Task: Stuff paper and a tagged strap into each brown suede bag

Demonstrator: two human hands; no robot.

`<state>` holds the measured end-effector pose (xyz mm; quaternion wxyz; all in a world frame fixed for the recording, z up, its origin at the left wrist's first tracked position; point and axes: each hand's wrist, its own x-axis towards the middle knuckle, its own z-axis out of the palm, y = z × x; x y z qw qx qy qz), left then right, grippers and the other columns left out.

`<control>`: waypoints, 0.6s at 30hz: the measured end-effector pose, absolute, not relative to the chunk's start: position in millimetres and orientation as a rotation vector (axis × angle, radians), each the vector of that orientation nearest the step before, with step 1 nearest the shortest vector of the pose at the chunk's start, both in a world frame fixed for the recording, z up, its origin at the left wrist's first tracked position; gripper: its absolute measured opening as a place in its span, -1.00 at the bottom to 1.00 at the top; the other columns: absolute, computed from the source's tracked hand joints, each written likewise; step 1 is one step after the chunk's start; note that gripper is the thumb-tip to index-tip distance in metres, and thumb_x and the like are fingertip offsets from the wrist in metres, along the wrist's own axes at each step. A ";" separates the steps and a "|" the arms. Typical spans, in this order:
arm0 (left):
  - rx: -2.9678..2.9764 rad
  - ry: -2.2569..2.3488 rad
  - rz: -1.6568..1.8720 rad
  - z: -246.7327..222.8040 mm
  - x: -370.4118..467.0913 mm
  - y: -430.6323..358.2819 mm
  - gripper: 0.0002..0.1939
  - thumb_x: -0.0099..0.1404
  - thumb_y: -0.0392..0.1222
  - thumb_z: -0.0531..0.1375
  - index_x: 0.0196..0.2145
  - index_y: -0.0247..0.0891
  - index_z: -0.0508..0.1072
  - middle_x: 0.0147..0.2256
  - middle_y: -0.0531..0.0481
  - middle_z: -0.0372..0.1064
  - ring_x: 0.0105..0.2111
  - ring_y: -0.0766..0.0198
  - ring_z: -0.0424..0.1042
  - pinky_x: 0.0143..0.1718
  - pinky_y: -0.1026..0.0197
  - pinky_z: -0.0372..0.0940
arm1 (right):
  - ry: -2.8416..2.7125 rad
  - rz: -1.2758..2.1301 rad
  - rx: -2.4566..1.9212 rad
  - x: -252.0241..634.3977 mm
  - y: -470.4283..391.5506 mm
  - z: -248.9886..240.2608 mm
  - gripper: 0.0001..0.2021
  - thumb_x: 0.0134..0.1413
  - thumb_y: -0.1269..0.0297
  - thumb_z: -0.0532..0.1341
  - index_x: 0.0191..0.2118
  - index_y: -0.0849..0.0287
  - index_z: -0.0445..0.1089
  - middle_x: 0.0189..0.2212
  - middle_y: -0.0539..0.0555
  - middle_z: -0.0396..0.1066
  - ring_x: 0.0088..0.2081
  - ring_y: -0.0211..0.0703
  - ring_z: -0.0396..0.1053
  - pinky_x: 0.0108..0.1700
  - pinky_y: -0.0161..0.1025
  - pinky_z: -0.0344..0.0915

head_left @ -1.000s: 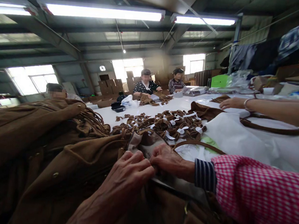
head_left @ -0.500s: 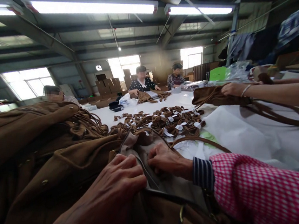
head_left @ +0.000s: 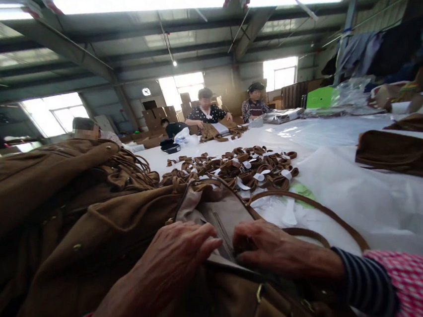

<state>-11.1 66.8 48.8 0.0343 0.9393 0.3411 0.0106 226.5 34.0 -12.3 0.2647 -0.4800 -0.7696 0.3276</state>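
Big lamps shine down on a long white table (head_left: 348, 141) in a wide work hall. Far on the left, a tall pile of brown bags (head_left: 24, 195) lies on the table's near end, with a fringe hanging at its top.

Next comes the left hand (head_left: 176, 255). It lies flat on the brown bag (head_left: 122, 229) right in front of the person, with its fingers close together, and it presses the edge of the bag's mouth down. Grey lining (head_left: 221, 214) shows in the open mouth, with a straight slot in it.

Just to the right is the right hand (head_left: 274, 247). Its fingers are curled and pinch at the lining near that slot, almost touching the left hand. A thin brown handle (head_left: 315, 206) loops over behind it. A pink checked sleeve (head_left: 404, 286) covers the arm.

It looks like the inside of the bag is being checked or fixed. The next move seems to call for a firm hold with the left hand while the right one tugs gently.

Farther back lies a heap of brown straps (head_left: 248, 167) with white tags. Three other people sit far away. At the far right rests another brown bag (head_left: 395, 153).
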 end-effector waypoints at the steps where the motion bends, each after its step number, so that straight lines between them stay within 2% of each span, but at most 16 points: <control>1: 2.902 1.108 0.054 43.8 -8.6 69.2 -0.66 0.56 -0.04 -0.07 -0.19 -0.14 0.45 -0.27 0.01 0.48 -0.25 0.18 0.46 -0.18 0.15 0.28 | -2.101 0.851 -1.311 223.9 33.7 -14.1 -0.95 -0.04 0.39 0.26 -0.37 0.19 0.41 -0.46 -0.06 0.37 -0.40 -0.27 0.29 -0.38 -0.36 0.15; 3: 2.979 1.174 0.132 34.9 -4.0 74.2 -0.79 0.50 -0.19 0.02 -0.12 -0.16 0.46 -0.10 -0.07 0.50 -0.09 0.11 0.47 -0.14 0.13 0.34 | -2.160 0.804 -1.299 219.2 35.8 -16.1 -0.96 -0.04 0.41 0.23 -0.40 0.18 0.35 -0.50 -0.08 0.32 -0.45 -0.30 0.26 -0.41 -0.37 0.11; 5: 3.138 1.142 0.283 29.6 0.2 79.9 -0.76 0.38 -0.35 0.10 -0.07 -0.17 0.47 0.14 -0.12 0.40 0.17 -0.01 0.33 0.03 0.00 0.33 | -2.247 0.707 -1.278 217.5 38.0 -15.7 -0.95 -0.01 0.41 0.23 -0.40 0.17 0.33 -0.50 -0.09 0.32 -0.46 -0.31 0.24 -0.40 -0.37 0.11; 7: 3.292 1.019 0.425 29.0 3.7 88.2 -0.69 0.27 -0.41 0.15 -0.08 -0.17 0.50 0.29 -0.10 0.26 0.34 -0.12 0.10 0.25 -0.23 0.12 | -2.347 0.533 -1.257 219.0 37.9 -13.3 -0.95 0.05 0.41 0.22 -0.37 0.17 0.31 -0.47 -0.06 0.33 -0.45 -0.31 0.23 -0.36 -0.36 0.12; 8: 3.322 0.951 0.447 30.3 4.9 93.7 -0.68 0.23 -0.41 0.17 -0.08 -0.16 0.51 0.30 -0.08 0.26 0.36 -0.13 0.05 0.31 -0.30 -0.02 | -2.396 0.441 -1.245 220.2 37.4 -11.9 -0.95 0.08 0.42 0.21 -0.35 0.17 0.31 -0.46 -0.05 0.34 -0.44 -0.30 0.23 -0.36 -0.35 0.12; 9: 3.304 0.907 0.414 32.3 5.6 100.2 -0.66 0.20 -0.39 0.20 -0.08 -0.14 0.52 0.26 -0.07 0.31 0.35 -0.12 0.09 0.33 -0.31 -0.09 | -2.443 0.356 -1.236 221.1 37.4 -10.8 -0.96 0.12 0.43 0.19 -0.33 0.18 0.31 -0.45 -0.04 0.36 -0.44 -0.29 0.23 -0.37 -0.34 0.11; 10: 3.238 0.899 0.345 34.7 5.7 107.4 -0.63 0.17 -0.35 0.24 -0.06 -0.11 0.53 0.20 -0.05 0.39 0.29 -0.09 0.20 0.32 -0.26 -0.05 | -2.489 0.275 -1.226 221.4 38.4 -10.1 -0.95 0.14 0.47 0.16 -0.30 0.19 0.32 -0.43 -0.02 0.38 -0.45 -0.29 0.23 -0.39 -0.33 0.10; 13: 2.925 1.019 0.147 40.1 3.8 128.7 -0.53 0.15 -0.16 0.30 0.04 0.02 0.52 -0.08 0.06 0.56 -0.01 0.04 0.48 0.08 0.02 0.24 | -2.575 -0.049 -1.218 216.1 51.9 -13.6 -0.85 0.16 0.56 0.10 -0.20 0.23 0.34 -0.34 0.07 0.45 -0.44 -0.23 0.26 -0.44 -0.26 0.02; 15: 2.804 1.091 0.133 39.8 2.2 138.7 -0.61 0.17 -0.07 0.29 -0.01 0.06 0.57 -0.18 0.10 0.57 -0.13 0.09 0.51 -0.07 0.13 0.27 | -2.549 -0.246 -1.221 208.4 69.4 -19.7 -0.81 0.22 0.56 0.08 -0.11 0.25 0.35 -0.27 0.12 0.47 -0.40 -0.18 0.31 -0.45 -0.24 0.00; 18: 2.721 1.181 0.211 33.1 1.0 146.4 -0.73 0.22 -0.10 0.23 -0.14 0.08 0.63 -0.20 0.10 0.57 -0.12 0.09 0.51 -0.12 0.18 0.23 | -2.437 -0.363 -1.247 197.4 97.1 -29.3 -0.83 0.30 0.50 0.08 -0.08 0.26 0.36 -0.25 0.13 0.47 -0.36 -0.14 0.35 -0.42 -0.24 0.05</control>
